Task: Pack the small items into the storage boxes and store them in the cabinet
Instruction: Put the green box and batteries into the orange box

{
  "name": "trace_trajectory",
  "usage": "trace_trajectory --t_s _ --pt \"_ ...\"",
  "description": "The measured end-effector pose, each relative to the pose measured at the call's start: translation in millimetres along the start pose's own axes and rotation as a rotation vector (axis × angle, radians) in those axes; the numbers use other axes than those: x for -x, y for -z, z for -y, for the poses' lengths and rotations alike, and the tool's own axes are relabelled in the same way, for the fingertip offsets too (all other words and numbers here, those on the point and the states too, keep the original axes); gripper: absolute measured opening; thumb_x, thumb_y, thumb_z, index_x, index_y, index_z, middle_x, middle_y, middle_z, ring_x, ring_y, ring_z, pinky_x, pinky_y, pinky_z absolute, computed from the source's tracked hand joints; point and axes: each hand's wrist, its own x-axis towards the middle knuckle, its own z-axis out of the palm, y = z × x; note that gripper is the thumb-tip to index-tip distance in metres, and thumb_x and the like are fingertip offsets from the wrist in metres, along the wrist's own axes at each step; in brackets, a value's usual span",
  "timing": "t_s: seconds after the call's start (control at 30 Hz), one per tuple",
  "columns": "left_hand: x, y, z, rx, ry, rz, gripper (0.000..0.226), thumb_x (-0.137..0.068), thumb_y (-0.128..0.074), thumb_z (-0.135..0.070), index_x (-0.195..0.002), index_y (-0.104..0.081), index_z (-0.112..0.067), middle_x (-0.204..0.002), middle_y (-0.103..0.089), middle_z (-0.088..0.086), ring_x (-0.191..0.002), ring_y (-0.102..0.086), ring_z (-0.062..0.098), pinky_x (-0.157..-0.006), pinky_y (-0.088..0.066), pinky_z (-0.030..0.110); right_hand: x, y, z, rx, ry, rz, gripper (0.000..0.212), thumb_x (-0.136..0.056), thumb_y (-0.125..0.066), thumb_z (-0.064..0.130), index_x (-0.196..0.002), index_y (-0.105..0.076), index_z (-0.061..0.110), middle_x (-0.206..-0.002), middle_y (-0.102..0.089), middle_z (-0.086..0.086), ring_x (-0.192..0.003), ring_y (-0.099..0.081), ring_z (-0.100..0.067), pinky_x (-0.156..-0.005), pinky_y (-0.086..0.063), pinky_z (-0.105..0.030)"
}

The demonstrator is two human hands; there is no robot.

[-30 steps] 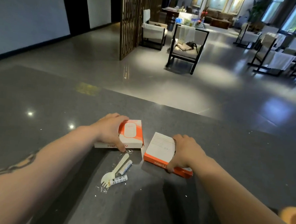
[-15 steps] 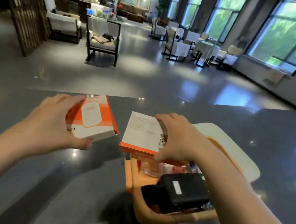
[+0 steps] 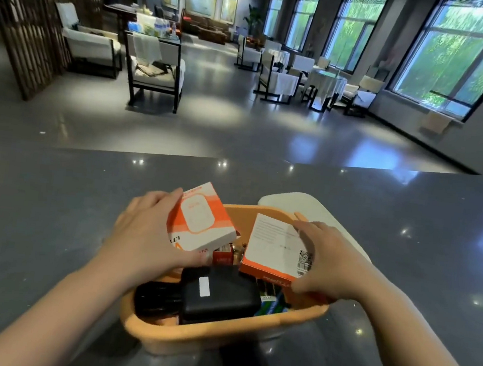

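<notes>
Your left hand (image 3: 145, 235) grips an orange-and-white box (image 3: 200, 218), fingers curled round its left edge and thumb under the near edge; box is tilted, printed face up, held over the left part of the orange storage bin (image 3: 218, 334). Your right hand (image 3: 330, 263) grips a second box (image 3: 275, 247), white text side up with an orange near edge and a QR code by your fingers; fingers wrap its right side, thumb at the near corner. That box sits over the right half of the bin, cannot tell if it rests on the contents or is held clear. The two boxes are near each other, not touching, a gap between them shows a red item (image 3: 223, 255), too blurred to name. Bin sits on the dark grey counter (image 3: 53, 207), close to you. Inside, nearest you: a black adapter (image 3: 219, 296) with a white sticker, dark cable bundle (image 3: 156, 297) touching its left side, a green-blue pack (image 3: 272, 304) just right of it, partly under the second box. White lid (image 3: 297, 205) lies behind the bin, touching or just beside its far rim. Beyond the counter: lounge with chairs (image 3: 156, 69), tables, big windows (image 3: 462, 51)
</notes>
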Motion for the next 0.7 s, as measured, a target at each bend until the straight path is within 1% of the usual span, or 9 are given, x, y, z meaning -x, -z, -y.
trace_trajectory --t_s 0.1,0.17,0.23,0.3,0.4,0.5,0.57,0.63,0.7 --pt "-3 0 -5 -0.024 0.016 -0.029 0.135 -0.030 -0.055 -0.088 -0.147 -0.021 -0.029 -0.143 -0.031 -0.008 -0.131 -0.024 0.017 -0.106 -0.026 0.038 -28 -5 9 -0.011 0.123 0.068 0.098 -0.052 -0.082 0.044 -0.137 -0.036 0.033 -0.125 -0.047 0.010 -0.110 -0.042 -0.010 -0.090 -0.041 -0.027" --pt "-4 1 -5 -0.021 0.040 -0.062 0.138 -0.026 -0.052 -0.090 -0.146 -0.021 -0.030 -0.142 -0.032 -0.007 -0.131 -0.024 0.018 -0.106 -0.027 0.039 -46 -10 18 -0.049 0.178 0.098 0.093 -0.050 -0.085 0.038 -0.131 -0.041 0.032 -0.121 -0.051 0.011 -0.107 -0.047 -0.010 -0.087 -0.043 -0.026" --pt "-5 2 -2 -0.020 0.066 -0.084 0.128 -0.036 -0.063 -0.080 -0.146 -0.020 -0.031 -0.143 -0.032 -0.007 -0.130 -0.024 0.018 -0.106 -0.028 0.040 -62 -16 23 -0.045 0.206 0.116 0.093 -0.049 -0.086 0.036 -0.130 -0.041 0.030 -0.121 -0.052 0.009 -0.109 -0.050 -0.013 -0.091 -0.047 -0.032" --pt "-5 1 0 -0.039 0.081 -0.084 0.121 -0.043 -0.070 -0.072 -0.146 -0.019 -0.032 -0.143 -0.032 -0.007 -0.130 -0.024 0.018 -0.105 -0.028 0.040 -74 -22 21 -0.056 0.213 0.132 0.097 -0.051 -0.086 0.035 -0.135 -0.038 0.028 -0.127 -0.050 0.007 -0.114 -0.049 -0.015 -0.097 -0.045 -0.035" --pt "-7 -3 -2 -0.046 0.068 -0.072 0.123 -0.041 -0.066 -0.074 -0.146 -0.019 -0.032 -0.142 -0.032 -0.008 -0.130 -0.024 0.016 -0.105 -0.028 0.039 -85 -28 10 -0.126 0.202 0.179 0.097 -0.058 -0.084 0.035 -0.142 -0.034 0.029 -0.137 -0.045 0.007 -0.123 -0.045 -0.014 -0.103 -0.039 -0.032" --pt "-10 -6 -6 -0.037 0.046 -0.060 0.126 -0.037 -0.062 -0.077 -0.146 -0.020 -0.032 -0.142 -0.033 -0.009 -0.129 -0.024 0.015 -0.106 -0.028 0.037 -89 -33 -3 -0.165 0.211 0.226 0.085 -0.064 -0.084 0.037 -0.138 -0.044 0.032 -0.140 -0.043 0.010 -0.127 -0.041 -0.014 -0.105 -0.035 -0.032" --pt "-12 -9 -9 -0.041 0.033 -0.046 0.123 -0.041 -0.067 -0.073 -0.147 -0.018 -0.032 -0.142 -0.032 -0.010 -0.130 -0.024 0.014 -0.106 -0.028 0.036 -87 -38 -8 -0.192 0.194 0.229 0.072 -0.067 -0.083 0.039 -0.131 -0.052 0.035 -0.138 -0.047 0.011 -0.126 -0.043 -0.012 -0.104 -0.037 -0.032" --pt "-14 -14 -11 -0.039 0.026 -0.032 0.123 -0.043 -0.072 -0.070 -0.147 -0.017 -0.033 -0.142 -0.030 -0.011 -0.130 -0.023 0.013 -0.107 -0.027 0.036 -82 -43 -10 -0.212 0.166 0.207 0.066 -0.069 -0.081 0.042 -0.129 -0.052 0.038 -0.134 -0.052 0.012 -0.121 -0.048 -0.011 -0.101 -0.041 -0.034" --pt "-15 -17 -13 -0.034 0.012 -0.024 0.123 -0.044 -0.075 -0.069 -0.147 -0.017 -0.033 -0.142 -0.030 -0.012 -0.130 -0.022 0.013 -0.107 -0.027 0.035 -76 -47 -10 -0.202 0.157 0.141 0.064 -0.071 -0.079 0.044 -0.129 -0.052 0.041 -0.132 -0.054 0.015 -0.117 -0.050 -0.009 -0.096 -0.042 -0.031"
